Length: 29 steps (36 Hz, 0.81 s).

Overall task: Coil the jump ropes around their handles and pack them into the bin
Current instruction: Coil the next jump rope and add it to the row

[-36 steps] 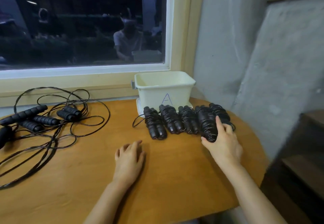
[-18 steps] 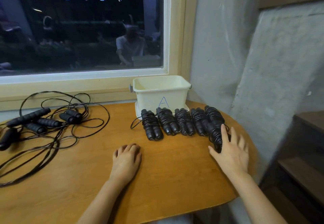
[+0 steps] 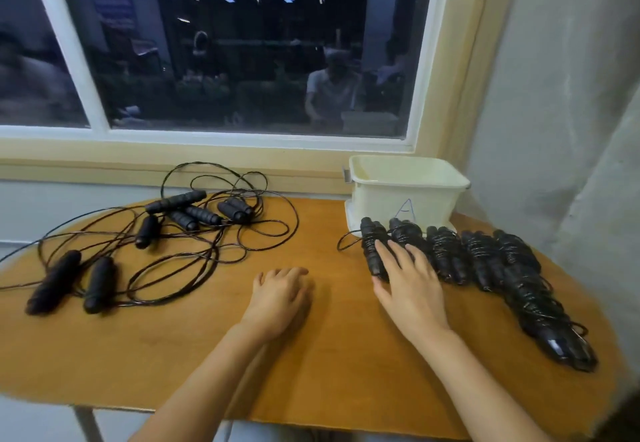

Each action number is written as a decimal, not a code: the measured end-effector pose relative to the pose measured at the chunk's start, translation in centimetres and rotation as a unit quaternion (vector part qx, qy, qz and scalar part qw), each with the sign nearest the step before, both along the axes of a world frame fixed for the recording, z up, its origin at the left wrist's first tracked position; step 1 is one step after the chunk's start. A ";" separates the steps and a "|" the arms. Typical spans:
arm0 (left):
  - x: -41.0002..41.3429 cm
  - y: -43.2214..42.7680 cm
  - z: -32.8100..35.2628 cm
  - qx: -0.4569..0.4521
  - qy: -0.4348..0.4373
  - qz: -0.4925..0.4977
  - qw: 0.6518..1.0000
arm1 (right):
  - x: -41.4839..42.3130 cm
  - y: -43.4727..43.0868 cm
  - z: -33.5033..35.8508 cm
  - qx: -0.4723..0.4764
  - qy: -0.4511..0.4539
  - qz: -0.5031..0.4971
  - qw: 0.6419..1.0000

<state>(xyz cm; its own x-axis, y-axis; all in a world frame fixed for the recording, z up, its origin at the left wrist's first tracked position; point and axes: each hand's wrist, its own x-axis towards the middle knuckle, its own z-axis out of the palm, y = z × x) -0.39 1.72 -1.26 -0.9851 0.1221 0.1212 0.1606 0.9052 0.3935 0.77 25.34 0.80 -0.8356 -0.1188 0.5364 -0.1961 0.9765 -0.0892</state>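
Head: six coiled ropes (image 3: pixel 481 258), one bin (image 3: pixel 381 202)

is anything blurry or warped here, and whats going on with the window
Head view: the dark window mirrors the lit room and a person; head view: wide-angle bending curves the table and stretches the rightmost coiled rope, which looks smeared; head view: the left hand, right hand and bin look fairly sharp.

A rounded wooden bench (image 3: pixel 207 355) filled the lower view, with one pale leg (image 3: pixel 88 424) at 7 o'clock. A dark, white-framed window (image 3: pixel 242 43) spanned 10 to 1 o'clock above a cream sill (image 3: pixel 138 168), dimly reflecting a person. A grey wall (image 3: pixel 571 95) stood at 2 o'clock.
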 end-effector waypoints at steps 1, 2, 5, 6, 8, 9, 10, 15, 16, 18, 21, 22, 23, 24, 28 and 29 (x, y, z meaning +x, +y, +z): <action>0.1 -1.0 0.2 -0.001 0.004 0.008 1.000 | -0.5 -1.5 0.0 0.005 -0.002 0.021 1.000; 0.1 -2.1 0.4 -0.004 0.008 0.016 1.000 | -0.9 -3.1 -0.1 0.010 -0.007 0.042 0.999; 0.1 -5.1 0.7 -0.012 0.009 0.045 0.999 | -2.2 -7.5 -0.5 0.021 -0.039 0.102 0.994; 0.0 -6.2 0.7 -0.014 0.007 0.055 0.998 | -2.7 -8.8 -0.7 0.025 -0.049 0.119 0.991; -0.3 -8.2 0.5 -0.018 0.006 0.067 0.998 | -3.8 -11.2 -1.2 0.032 -0.070 0.149 0.986; -0.7 -9.1 0.4 -0.018 0.005 0.072 0.997 | -4.5 -12.3 -1.4 0.034 -0.077 0.161 0.983; -1.1 -10.1 0.3 -0.019 0.003 0.079 0.997 | -5.3 -13.3 -1.6 0.034 -0.082 0.171 0.981; -4.7 -13.4 0.7 -0.043 0.005 0.102 0.994 | -10.2 -17.4 -1.6 0.047 -0.101 0.206 0.972; -5.8 -13.8 0.9 -0.054 0.008 0.102 0.993 | -11.4 -18.1 -1.5 0.048 -0.107 0.211 0.970; -8.5 -14.7 1.1 -0.078 0.011 0.106 0.991 | -13.9 -19.4 -1.1 0.049 -0.121 0.217 0.967; -13.2 -15.4 1.2 -0.108 0.011 0.110 0.988 | -18.0 -21.2 -0.8 0.055 -0.132 0.218 0.965; -14.7 -15.5 1.3 -0.113 0.009 0.111 0.987 | -19.3 -21.7 -0.7 0.056 -0.136 0.216 0.965; -16.1 -15.5 1.4 -0.120 0.007 0.111 0.987 | -20.5 -22.2 -0.8 0.054 -0.139 0.214 0.965; -17.4 -15.5 1.3 -0.131 0.005 0.111 0.985 | -21.8 -22.7 -0.9 0.053 -0.145 0.210 0.965; -21.5 -15.7 0.5 -0.186 -0.021 0.108 0.976 | -26.0 -24.1 -1.7 0.057 -0.180 0.207 0.960; -22.1 -15.7 0.3 -0.194 -0.025 0.110 0.974 | -26.8 -24.4 -1.9 0.058 -0.188 0.210 0.958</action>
